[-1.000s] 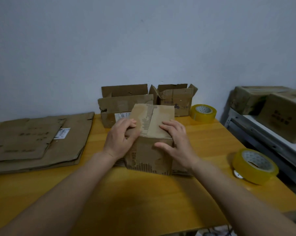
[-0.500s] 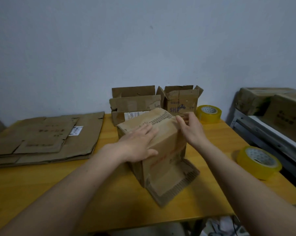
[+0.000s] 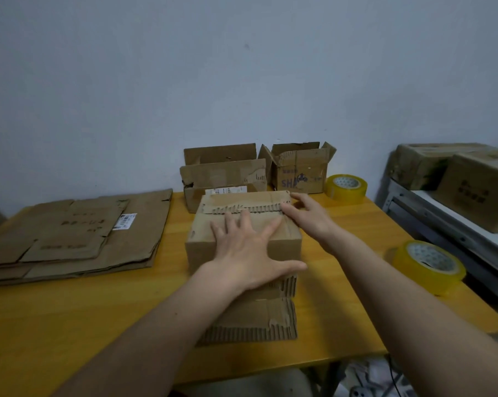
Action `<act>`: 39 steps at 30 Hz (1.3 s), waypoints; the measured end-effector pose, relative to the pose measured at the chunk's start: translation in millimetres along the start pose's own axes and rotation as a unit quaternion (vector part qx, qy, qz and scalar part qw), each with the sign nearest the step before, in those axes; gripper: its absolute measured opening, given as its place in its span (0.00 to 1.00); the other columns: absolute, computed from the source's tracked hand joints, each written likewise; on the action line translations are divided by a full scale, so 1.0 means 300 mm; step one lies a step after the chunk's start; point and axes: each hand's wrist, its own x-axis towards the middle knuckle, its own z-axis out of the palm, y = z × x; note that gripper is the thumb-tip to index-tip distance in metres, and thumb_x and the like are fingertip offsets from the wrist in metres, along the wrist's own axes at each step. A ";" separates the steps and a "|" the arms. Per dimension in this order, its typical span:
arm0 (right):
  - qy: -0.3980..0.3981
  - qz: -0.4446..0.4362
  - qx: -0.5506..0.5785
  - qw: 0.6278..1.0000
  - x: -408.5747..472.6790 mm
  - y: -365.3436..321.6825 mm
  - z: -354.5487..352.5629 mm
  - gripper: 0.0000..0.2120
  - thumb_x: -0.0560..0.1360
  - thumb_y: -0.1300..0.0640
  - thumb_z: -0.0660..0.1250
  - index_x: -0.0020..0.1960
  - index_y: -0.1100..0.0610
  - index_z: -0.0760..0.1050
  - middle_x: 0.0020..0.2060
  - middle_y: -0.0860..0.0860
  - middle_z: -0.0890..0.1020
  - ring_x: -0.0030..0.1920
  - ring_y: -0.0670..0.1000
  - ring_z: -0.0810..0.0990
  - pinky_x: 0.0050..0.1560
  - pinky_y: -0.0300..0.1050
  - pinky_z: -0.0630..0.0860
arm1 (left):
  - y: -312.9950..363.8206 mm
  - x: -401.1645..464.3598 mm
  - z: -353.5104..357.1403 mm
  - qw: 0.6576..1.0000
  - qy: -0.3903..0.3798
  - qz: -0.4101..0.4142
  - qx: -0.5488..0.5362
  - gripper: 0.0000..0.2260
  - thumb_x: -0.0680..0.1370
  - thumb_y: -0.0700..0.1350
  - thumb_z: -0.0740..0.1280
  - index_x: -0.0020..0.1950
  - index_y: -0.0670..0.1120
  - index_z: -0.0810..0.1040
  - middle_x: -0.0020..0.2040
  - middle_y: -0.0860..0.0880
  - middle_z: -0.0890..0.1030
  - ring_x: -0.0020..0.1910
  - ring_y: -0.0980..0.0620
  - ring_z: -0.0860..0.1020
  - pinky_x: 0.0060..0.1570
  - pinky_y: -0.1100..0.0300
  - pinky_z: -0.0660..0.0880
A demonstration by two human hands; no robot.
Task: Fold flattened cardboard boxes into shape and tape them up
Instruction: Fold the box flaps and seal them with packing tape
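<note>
box pressed flat-handed at the centre of the table [image 3: 104, 316]

the cardboard box [image 3: 236, 216] is covered by the left hand [image 3: 249, 253], fingers spread open, nothing gripped; its 1 o'clock corner is touched by the right hand [image 3: 308, 217], open. a loose flap [image 3: 250, 319] is seen at 6 o'clock.

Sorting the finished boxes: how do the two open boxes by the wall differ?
The left open box is wider and lower; the right open box is narrower and taller. The right one carries blue print, while the left shows a white label. Both are worn brown cardboard with flaps up, standing on the table.
</note>
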 end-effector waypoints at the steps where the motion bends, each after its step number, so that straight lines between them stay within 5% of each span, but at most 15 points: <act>1: 0.010 0.004 -0.007 1.000 0.000 0.012 -0.002 0.26 0.77 0.46 0.65 0.71 0.55 0.67 0.62 0.53 0.72 0.58 0.51 0.73 0.58 0.48 0.74 | 0.006 0.004 0.009 1.000 0.009 0.001 0.011 0.48 0.58 0.83 0.48 0.75 0.67 0.45 0.78 0.41 0.49 0.75 0.34 0.46 0.70 0.33 0.42; 7: 0.094 0.003 0.003 0.996 0.040 0.011 -0.043 0.31 0.76 0.49 0.67 0.73 0.56 0.59 0.70 0.53 0.66 0.68 0.54 0.67 0.67 0.55 0.69 | 0.035 0.018 0.011 0.994 0.063 0.084 -0.037 0.41 0.62 0.80 0.54 0.71 0.62 0.61 0.76 0.46 0.60 0.75 0.39 0.53 0.73 0.37 0.49; 12: 0.075 0.014 -0.143 0.987 0.029 0.000 -0.079 0.18 0.76 0.46 0.66 0.60 0.57 0.77 0.55 0.52 0.80 0.56 0.52 0.77 0.57 0.55 0.77 | -0.012 0.023 -0.023 0.987 0.023 0.125 -0.097 0.36 0.64 0.78 0.58 0.64 0.59 0.63 0.72 0.55 0.64 0.75 0.50 0.57 0.74 0.39 0.48; 14: 0.085 0.013 -0.130 0.988 -0.004 0.015 -0.088 0.17 0.76 0.46 0.66 0.60 0.54 0.78 0.55 0.51 0.80 0.56 0.52 0.77 0.56 0.54 0.77 | -0.073 0.040 -0.056 0.984 -0.028 0.137 -0.108 0.31 0.69 0.67 0.65 0.69 0.63 0.59 0.71 0.59 0.62 0.73 0.54 0.59 0.75 0.42 0.48; 18: 0.079 -0.018 -0.020 0.996 -0.080 0.036 -0.051 0.14 0.77 0.55 0.67 0.62 0.54 0.77 0.43 0.50 0.79 0.43 0.49 0.76 0.41 0.44 0.74 | -0.148 0.087 -0.135 0.977 -0.142 0.153 -0.035 0.40 0.75 0.41 0.68 0.76 0.66 0.49 0.78 0.59 0.52 0.76 0.54 0.51 0.75 0.46 0.52; 21: 0.120 -0.035 0.006 0.992 -0.101 0.040 -0.023 0.09 0.77 0.58 0.66 0.56 0.55 0.79 0.37 0.50 0.77 0.39 0.48 0.74 0.41 0.47 0.76 | -0.109 0.110 -0.123 0.981 -0.128 0.133 -0.067 0.38 0.70 0.51 0.75 0.74 0.61 0.58 0.76 0.55 0.61 0.71 0.52 0.63 0.70 0.50 0.64; 23: 0.127 -0.039 0.008 0.991 -0.098 0.038 -0.017 0.07 0.77 0.60 0.65 0.54 0.55 0.79 0.37 0.49 0.77 0.38 0.48 0.74 0.42 0.46 0.76 | -0.031 0.108 -0.059 0.990 -0.042 0.103 -0.087 0.36 0.65 0.66 0.72 0.67 0.55 0.63 0.66 0.52 0.70 0.61 0.52 0.71 0.62 0.53 0.72; 25: 0.132 -0.044 -0.007 0.990 -0.092 0.034 -0.018 0.07 0.77 0.60 0.65 0.54 0.54 0.78 0.38 0.49 0.77 0.39 0.47 0.75 0.40 0.43 0.76 | 0.044 0.107 0.020 0.994 0.070 0.086 -0.023 0.39 0.68 0.72 0.63 0.69 0.48 0.62 0.68 0.47 0.70 0.65 0.47 0.70 0.66 0.51 0.68; 28: 0.124 -0.041 -0.017 0.991 -0.094 0.047 -0.039 0.09 0.78 0.58 0.64 0.57 0.55 0.76 0.42 0.49 0.78 0.42 0.48 0.78 0.43 0.45 0.78 | 0.058 0.122 0.066 0.975 0.191 0.114 0.007 0.31 0.77 0.67 0.54 0.73 0.49 0.62 0.72 0.47 0.68 0.71 0.48 0.66 0.71 0.51 0.60; 32: 0.142 -0.004 -0.118 0.983 -0.109 0.129 -0.129 0.13 0.79 0.56 0.62 0.62 0.54 0.73 0.53 0.51 0.79 0.54 0.51 0.76 0.53 0.49 0.75 | 0.012 0.150 0.062 0.971 0.185 0.152 -0.011 0.23 0.80 0.62 0.55 0.74 0.57 0.63 0.74 0.50 0.66 0.72 0.49 0.63 0.71 0.50 0.59; 36: 0.161 0.082 -0.296 0.938 -0.151 0.259 -0.271 0.19 0.78 0.54 0.64 0.68 0.55 0.68 0.65 0.55 0.72 0.67 0.57 0.66 0.65 0.52 0.67 | 0.130 0.128 0.098 0.963 0.225 0.151 0.005 0.34 0.76 0.61 0.63 0.76 0.46 0.59 0.75 0.44 0.63 0.74 0.45 0.60 0.74 0.46 0.47; 39: 0.164 0.143 -0.395 0.893 -0.193 0.342 -0.359 0.24 0.77 0.52 0.65 0.70 0.58 0.64 0.67 0.58 0.68 0.68 0.60 0.63 0.67 0.53 0.63 | 0.179 0.114 0.175 0.961 0.221 0.129 0.107 0.44 0.75 0.65 0.60 0.78 0.42 0.39 0.79 0.44 0.51 0.78 0.45 0.50 0.74 0.42 0.37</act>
